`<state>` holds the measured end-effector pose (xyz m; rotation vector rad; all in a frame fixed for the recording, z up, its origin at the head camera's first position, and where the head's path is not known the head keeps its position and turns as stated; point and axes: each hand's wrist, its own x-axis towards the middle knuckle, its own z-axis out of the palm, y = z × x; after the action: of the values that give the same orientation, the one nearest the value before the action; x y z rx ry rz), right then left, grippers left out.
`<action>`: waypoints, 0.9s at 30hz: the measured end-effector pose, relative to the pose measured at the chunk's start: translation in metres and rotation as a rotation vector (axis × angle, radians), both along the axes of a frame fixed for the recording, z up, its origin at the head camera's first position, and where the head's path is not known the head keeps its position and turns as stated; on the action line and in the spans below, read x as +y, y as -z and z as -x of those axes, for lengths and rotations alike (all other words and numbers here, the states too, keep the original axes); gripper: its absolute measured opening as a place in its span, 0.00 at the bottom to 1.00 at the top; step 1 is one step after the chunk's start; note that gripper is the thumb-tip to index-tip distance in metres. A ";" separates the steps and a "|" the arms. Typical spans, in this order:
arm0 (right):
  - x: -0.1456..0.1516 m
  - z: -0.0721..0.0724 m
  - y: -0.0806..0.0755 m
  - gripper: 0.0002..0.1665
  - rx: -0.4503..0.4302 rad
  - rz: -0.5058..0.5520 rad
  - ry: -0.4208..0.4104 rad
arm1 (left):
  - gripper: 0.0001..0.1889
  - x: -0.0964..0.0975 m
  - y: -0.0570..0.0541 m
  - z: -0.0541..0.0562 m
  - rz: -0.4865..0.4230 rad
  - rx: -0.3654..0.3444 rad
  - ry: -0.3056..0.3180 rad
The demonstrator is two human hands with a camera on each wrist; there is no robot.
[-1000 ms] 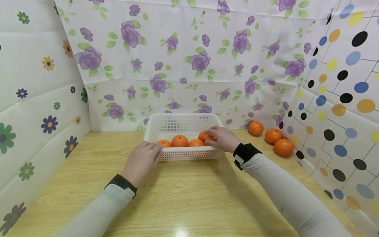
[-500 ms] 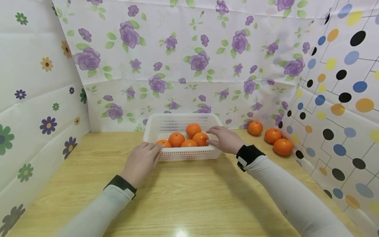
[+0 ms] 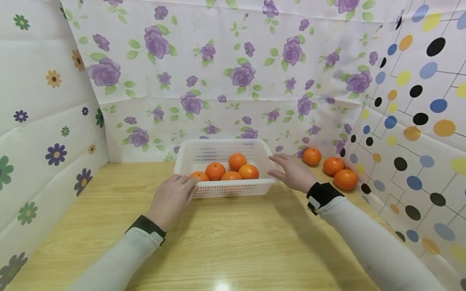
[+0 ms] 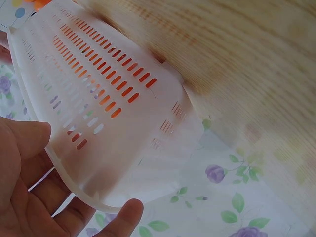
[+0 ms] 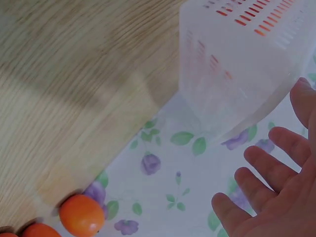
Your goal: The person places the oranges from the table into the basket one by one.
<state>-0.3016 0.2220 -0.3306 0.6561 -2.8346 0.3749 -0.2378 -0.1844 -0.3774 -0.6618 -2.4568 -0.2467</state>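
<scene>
Right hand [image 3: 294, 173], fingers extended, has released its orange [image 3: 249, 171]; left hand [image 3: 171, 199] seemingly grips basket [image 3: 233, 183].

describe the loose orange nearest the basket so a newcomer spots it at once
Start at the white basket on the wooden table, by the flowered backdrop. Go right, past the right hand, to three loose oranges. The target orange is the leftmost of them in the head view, nearest the basket, set slightly apart from the other two, which sit close together.
</scene>
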 end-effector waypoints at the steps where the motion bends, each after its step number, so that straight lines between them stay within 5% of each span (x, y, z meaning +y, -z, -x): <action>1: 0.003 0.000 0.001 0.37 0.009 -0.001 0.003 | 0.14 0.000 0.000 0.000 0.002 -0.001 -0.002; 27: 0.057 -0.015 0.005 0.39 0.035 -0.010 0.091 | 0.14 0.001 0.000 0.000 -0.003 0.003 0.005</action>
<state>-0.2868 0.2788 -0.3354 0.5285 -2.8228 0.3310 -0.2374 -0.1838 -0.3777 -0.6667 -2.4513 -0.2514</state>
